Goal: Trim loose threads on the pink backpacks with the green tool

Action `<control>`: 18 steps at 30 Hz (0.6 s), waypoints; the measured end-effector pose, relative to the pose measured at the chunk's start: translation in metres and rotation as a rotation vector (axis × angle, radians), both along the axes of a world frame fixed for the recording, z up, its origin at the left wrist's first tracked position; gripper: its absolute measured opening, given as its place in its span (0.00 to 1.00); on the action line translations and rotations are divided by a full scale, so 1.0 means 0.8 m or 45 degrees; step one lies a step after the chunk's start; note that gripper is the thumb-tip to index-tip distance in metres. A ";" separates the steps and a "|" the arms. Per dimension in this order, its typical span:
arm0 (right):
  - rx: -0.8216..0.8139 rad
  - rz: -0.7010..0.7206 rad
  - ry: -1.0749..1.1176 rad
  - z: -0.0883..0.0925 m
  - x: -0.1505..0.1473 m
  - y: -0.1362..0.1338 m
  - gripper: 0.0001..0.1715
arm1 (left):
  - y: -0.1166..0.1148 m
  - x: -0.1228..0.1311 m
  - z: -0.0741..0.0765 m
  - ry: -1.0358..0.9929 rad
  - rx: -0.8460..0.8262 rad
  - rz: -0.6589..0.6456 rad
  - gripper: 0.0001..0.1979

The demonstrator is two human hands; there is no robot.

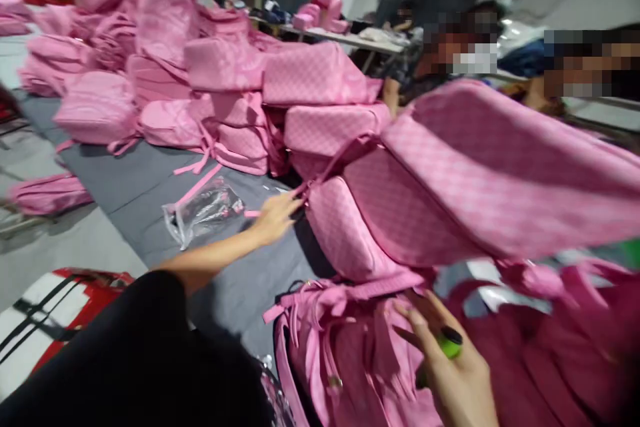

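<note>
My left hand (275, 219) reaches across the grey table. Its fingers are closed at the strap and edge of a pink checkered backpack (345, 227), which is tilted on its side. My right hand (460, 367) is at the lower right, with a small green object with a black end (450, 341) held in it. Its fingers stretch toward the underside of the tilted backpack, above another pink backpack (350, 347) whose straps face up. A larger pink checkered bag (520, 167) leans to the right of the tilted one. Blur hides the exact fingertip contact.
Several pink backpacks (165, 20) are piled along the far side of the grey table (115, 180). A clear plastic bag (205, 207) lies beside my left forearm. A red and white sack (65, 313) is on the left. People sit behind the bags at the right.
</note>
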State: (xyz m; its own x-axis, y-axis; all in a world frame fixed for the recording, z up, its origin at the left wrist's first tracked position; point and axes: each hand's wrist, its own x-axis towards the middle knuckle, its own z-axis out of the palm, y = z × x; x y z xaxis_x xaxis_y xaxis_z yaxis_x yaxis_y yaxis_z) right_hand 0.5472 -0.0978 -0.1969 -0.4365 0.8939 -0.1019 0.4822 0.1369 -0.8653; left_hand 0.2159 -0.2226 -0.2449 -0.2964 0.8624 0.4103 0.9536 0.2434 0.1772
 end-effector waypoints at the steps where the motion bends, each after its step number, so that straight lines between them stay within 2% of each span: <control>1: -0.100 0.016 -0.021 0.002 0.014 -0.022 0.49 | -0.044 0.005 -0.030 -0.084 -0.012 0.088 0.21; 3: -0.233 0.059 -0.083 0.005 0.036 -0.065 0.43 | -0.108 0.011 -0.087 -0.246 -0.024 0.145 0.23; 4: -0.230 0.079 -0.129 0.006 0.045 -0.081 0.40 | -0.123 0.011 -0.114 -0.327 -0.034 0.112 0.24; 6: -0.096 0.031 -0.255 0.009 0.063 -0.106 0.34 | -0.121 0.017 -0.157 -0.483 -0.053 -0.008 0.25; 8: 0.176 -0.154 -0.404 0.023 0.080 -0.126 0.29 | -0.089 0.037 -0.179 -0.619 -0.057 -0.161 0.25; 10: 0.550 -0.374 -0.554 0.053 0.089 -0.143 0.26 | -0.044 0.069 -0.176 -0.724 -0.024 -0.313 0.25; 12: 0.954 -0.525 -0.718 0.096 0.087 -0.148 0.25 | 0.002 0.103 -0.154 -0.796 0.041 -0.466 0.24; 14: 1.239 -0.562 -0.916 0.141 0.082 -0.134 0.30 | 0.036 0.136 -0.124 -0.839 0.101 -0.630 0.23; 16: 1.289 -0.493 -1.089 0.177 0.085 -0.101 0.36 | 0.047 0.161 -0.102 -0.859 0.116 -0.778 0.22; 18: 1.212 -0.399 -1.119 0.192 0.092 -0.057 0.37 | 0.026 0.166 -0.099 -0.852 0.071 -0.844 0.22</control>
